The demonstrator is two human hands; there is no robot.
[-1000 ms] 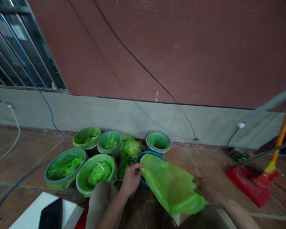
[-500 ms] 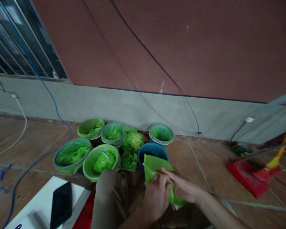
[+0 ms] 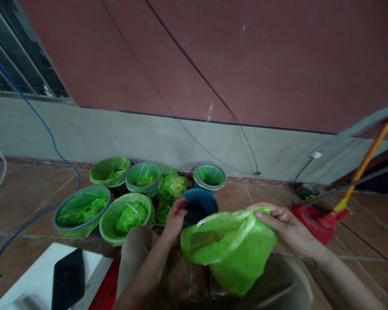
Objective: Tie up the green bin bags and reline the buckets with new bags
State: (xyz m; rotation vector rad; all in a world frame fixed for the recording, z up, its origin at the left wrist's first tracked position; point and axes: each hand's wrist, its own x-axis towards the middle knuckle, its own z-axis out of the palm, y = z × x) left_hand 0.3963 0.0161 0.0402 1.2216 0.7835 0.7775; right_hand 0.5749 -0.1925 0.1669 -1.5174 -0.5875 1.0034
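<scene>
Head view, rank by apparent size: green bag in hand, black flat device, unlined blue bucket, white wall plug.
1. Green bag
2. Black flat device and unlined blue bucket: too close to rank
3. White wall plug

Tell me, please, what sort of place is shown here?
Perhaps a utility area of a building, indoors or outdoors I cannot tell: it has a barred window, a tiled floor and green-lined bins near a reddish wall.
</scene>
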